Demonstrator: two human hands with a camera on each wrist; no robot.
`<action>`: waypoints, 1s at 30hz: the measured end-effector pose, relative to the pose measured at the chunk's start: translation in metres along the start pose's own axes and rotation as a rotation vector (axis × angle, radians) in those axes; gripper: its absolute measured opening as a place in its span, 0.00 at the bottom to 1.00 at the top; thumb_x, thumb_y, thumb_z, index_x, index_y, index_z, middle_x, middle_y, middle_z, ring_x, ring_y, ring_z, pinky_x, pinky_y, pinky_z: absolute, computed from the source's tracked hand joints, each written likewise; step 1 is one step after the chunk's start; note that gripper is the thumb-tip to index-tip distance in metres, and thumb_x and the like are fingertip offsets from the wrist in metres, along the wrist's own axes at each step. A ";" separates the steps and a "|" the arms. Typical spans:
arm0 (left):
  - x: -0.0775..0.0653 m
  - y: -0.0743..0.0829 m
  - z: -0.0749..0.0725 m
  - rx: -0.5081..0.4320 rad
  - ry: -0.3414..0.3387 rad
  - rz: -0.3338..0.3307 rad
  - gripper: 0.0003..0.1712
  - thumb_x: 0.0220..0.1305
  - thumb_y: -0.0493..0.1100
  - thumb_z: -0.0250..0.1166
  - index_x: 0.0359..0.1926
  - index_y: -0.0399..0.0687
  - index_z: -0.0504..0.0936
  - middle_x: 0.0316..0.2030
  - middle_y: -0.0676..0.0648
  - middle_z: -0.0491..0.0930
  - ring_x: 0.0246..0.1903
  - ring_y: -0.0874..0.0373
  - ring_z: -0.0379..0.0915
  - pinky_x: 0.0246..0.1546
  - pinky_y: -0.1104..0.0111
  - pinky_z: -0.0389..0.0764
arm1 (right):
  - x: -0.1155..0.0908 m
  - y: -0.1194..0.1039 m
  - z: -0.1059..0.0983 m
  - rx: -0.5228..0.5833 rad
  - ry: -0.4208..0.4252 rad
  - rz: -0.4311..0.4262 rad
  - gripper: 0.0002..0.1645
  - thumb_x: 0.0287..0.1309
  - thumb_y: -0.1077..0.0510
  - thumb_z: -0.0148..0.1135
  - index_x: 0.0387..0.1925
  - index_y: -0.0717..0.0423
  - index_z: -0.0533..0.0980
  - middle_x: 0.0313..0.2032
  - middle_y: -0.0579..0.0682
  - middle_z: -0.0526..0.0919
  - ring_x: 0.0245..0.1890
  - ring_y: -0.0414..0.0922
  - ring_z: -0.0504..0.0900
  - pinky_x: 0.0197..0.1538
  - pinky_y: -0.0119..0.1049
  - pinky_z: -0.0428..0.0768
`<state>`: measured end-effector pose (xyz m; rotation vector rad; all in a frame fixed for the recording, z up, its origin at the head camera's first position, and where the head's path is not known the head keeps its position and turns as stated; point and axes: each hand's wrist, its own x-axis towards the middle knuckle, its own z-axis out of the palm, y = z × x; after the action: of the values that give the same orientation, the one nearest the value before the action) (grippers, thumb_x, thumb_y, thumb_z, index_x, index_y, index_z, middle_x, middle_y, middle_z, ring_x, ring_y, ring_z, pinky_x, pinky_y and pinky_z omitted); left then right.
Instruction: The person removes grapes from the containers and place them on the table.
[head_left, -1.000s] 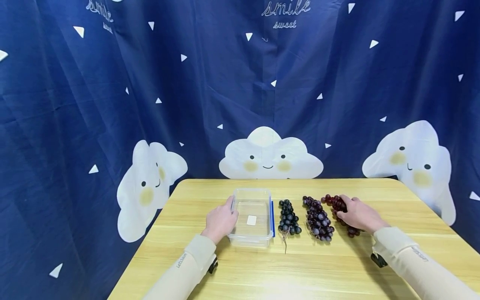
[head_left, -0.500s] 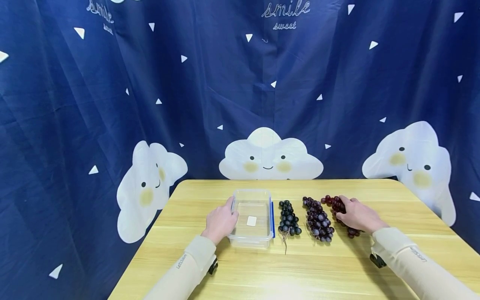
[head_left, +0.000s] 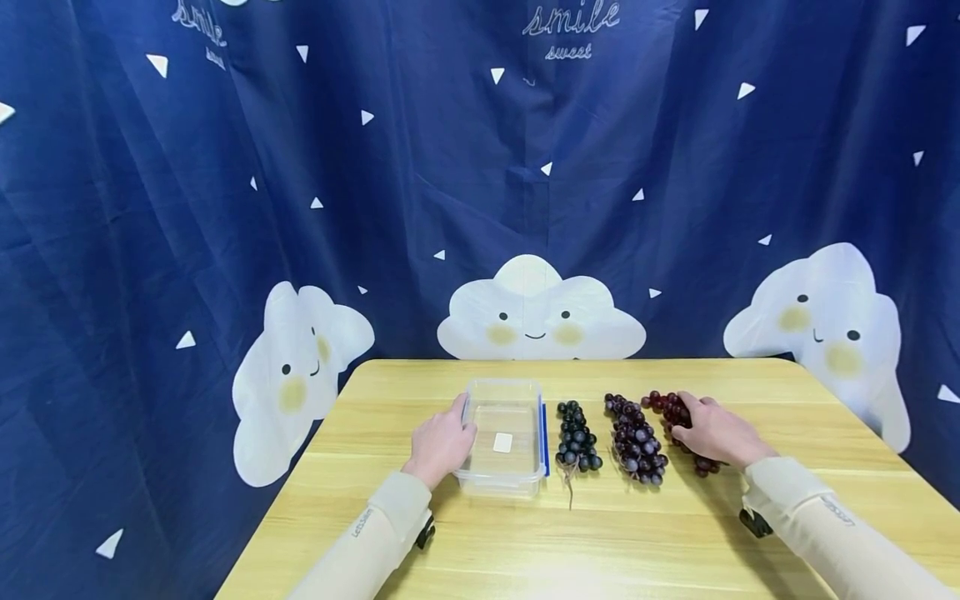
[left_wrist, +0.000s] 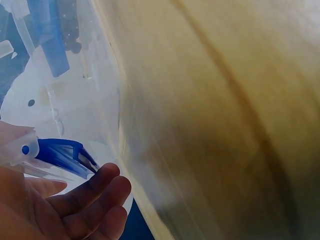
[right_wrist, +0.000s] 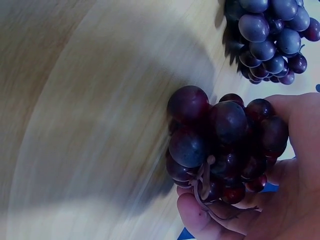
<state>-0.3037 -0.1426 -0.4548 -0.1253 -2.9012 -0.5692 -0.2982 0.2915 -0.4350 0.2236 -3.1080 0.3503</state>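
My left hand point(head_left: 442, 442) grips the left side of a clear plastic food container point(head_left: 498, 483), thumb at its rim. In the left wrist view, the curled fingers point(left_wrist: 102, 200) lie beside a blue latch point(left_wrist: 62, 152) on the container's wall. A white square point(head_left: 502, 442) shows in the container, which has no lid on top. My right hand point(head_left: 720, 429) holds a bunch of dark red grapes point(head_left: 670, 406) at the table. Seen from the right wrist, thumb and fingers curl round these grapes point(right_wrist: 227, 145), and a brown stem point(right_wrist: 202, 182) hangs out.
Right of the container lie a bunch of black grapes point(head_left: 576, 437) and a bunch of purple grapes point(head_left: 636, 442), side by side. A blue strip point(head_left: 546, 442) runs along the container's right side. Behind the wooden table point(head_left: 570, 550) hangs a dark blue curtain point(head_left: 465, 167).
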 end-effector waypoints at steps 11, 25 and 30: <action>0.002 -0.001 0.000 0.015 0.003 -0.007 0.35 0.61 0.53 0.49 0.70 0.60 0.56 0.15 0.50 0.70 0.12 0.56 0.64 0.11 0.62 0.64 | -0.002 -0.007 -0.005 -0.045 0.108 -0.020 0.51 0.56 0.28 0.45 0.66 0.61 0.56 0.58 0.74 0.62 0.50 0.74 0.66 0.44 0.69 0.67; 0.001 0.000 -0.001 0.010 0.009 -0.013 0.35 0.60 0.52 0.49 0.69 0.60 0.56 0.14 0.49 0.69 0.12 0.55 0.64 0.12 0.61 0.63 | 0.002 -0.067 -0.014 -0.087 0.395 -0.225 0.26 0.56 0.45 0.55 0.51 0.57 0.75 0.50 0.56 0.77 0.51 0.58 0.73 0.46 0.59 0.70; 0.001 0.001 -0.001 0.008 0.001 -0.023 0.35 0.61 0.52 0.50 0.70 0.60 0.56 0.15 0.49 0.70 0.12 0.55 0.64 0.12 0.62 0.64 | 0.005 -0.086 -0.010 -0.076 0.457 -0.330 0.19 0.55 0.49 0.56 0.43 0.58 0.79 0.42 0.54 0.81 0.45 0.55 0.78 0.48 0.52 0.73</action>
<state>-0.3041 -0.1422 -0.4539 -0.0900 -2.9069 -0.5611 -0.2912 0.2097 -0.4059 0.5582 -2.5719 0.2334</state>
